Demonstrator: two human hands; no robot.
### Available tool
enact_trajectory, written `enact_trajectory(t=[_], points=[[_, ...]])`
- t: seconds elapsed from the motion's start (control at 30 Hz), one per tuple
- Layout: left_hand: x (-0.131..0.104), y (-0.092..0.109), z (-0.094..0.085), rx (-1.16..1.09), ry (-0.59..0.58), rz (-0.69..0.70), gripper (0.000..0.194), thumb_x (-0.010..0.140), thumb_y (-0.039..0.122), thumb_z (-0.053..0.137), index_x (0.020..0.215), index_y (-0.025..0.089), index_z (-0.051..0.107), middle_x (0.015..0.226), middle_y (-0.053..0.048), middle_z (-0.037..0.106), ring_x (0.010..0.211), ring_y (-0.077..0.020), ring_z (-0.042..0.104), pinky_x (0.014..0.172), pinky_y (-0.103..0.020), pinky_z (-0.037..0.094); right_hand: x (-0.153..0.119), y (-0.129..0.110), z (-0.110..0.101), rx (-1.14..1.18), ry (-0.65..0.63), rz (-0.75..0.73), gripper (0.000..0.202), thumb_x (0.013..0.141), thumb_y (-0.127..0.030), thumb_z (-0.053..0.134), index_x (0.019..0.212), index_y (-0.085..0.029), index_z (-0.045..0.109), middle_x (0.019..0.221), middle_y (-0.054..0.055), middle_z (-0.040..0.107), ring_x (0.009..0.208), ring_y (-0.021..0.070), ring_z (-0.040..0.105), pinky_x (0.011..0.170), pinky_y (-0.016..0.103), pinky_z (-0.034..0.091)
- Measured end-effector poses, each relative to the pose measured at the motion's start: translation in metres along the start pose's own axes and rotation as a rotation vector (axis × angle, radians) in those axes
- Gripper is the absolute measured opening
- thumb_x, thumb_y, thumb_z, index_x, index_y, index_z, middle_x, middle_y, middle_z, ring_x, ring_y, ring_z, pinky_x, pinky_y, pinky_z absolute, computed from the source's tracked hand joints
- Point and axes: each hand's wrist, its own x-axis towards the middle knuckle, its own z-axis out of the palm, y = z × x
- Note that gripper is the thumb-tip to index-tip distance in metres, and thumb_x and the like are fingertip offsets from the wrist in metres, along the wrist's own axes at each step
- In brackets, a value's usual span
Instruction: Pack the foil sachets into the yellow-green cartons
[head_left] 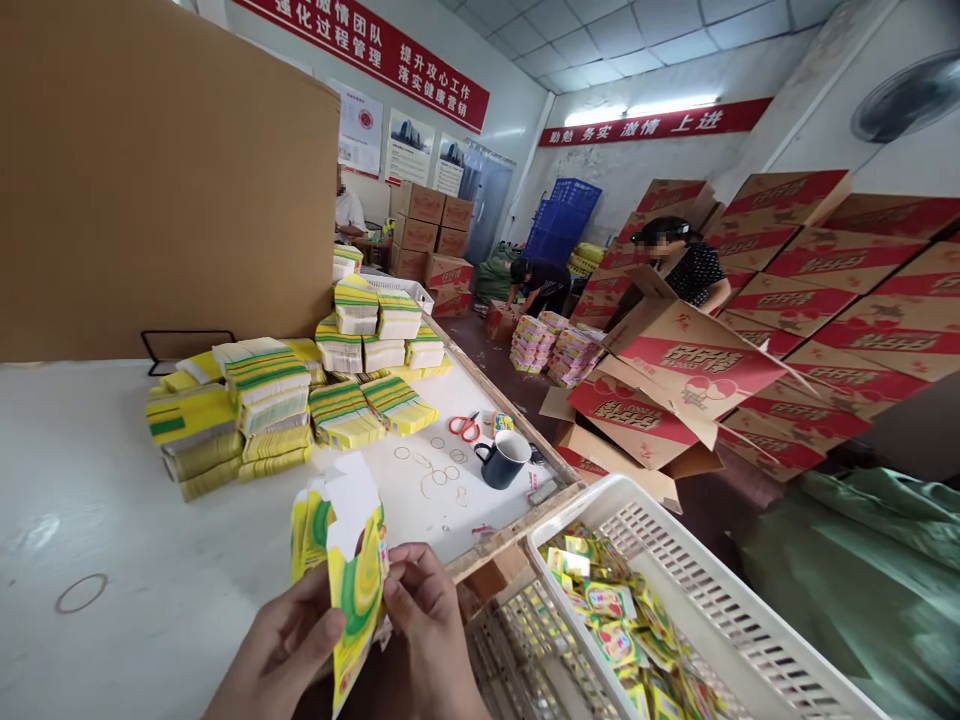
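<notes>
Near the front edge of the white table, my left hand (289, 635) grips a yellow and green printed carton (356, 590) whose white inner flap stands up at the top. The fingers of my right hand (424, 610) pinch the carton's right side; its lower end drops out of view. Just behind it stands a bundle of flat cartons (304, 530), partly covered by the one in my hands. Stacks of flat yellow, green and white cartons (262, 385) fill the back of the table.
A dark mug (504, 460), red-handled scissors (465, 428) and loose rubber bands (442, 475) lie right of centre. A white plastic basket (712, 600) with small yellow packets (619, 640) stands at lower right. Co-workers are among red and brown boxes (682, 360). A cardboard sheet (165, 180) rises at left.
</notes>
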Motion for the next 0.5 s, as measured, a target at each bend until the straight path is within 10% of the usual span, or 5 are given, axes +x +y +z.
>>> enact_trajectory(t=[0.5], points=[[-0.001, -0.003, 0.038, -0.278, 0.110, -0.088, 0.073, 0.049, 0.058, 0.083, 0.111, 0.022, 0.071, 0.106, -0.012, 0.076, 0.110, -0.0412, 0.063, 0.094, -0.050, 0.051, -0.006, -0.001, -0.008, -0.252, -0.001, -0.100, 0.033, 0.070, -0.048, 0.078, 0.089, -0.022, 0.074, 0.089, 0.007, 0.075, 0.087, 0.0258, 0.067, 0.080, 0.038, 0.050]])
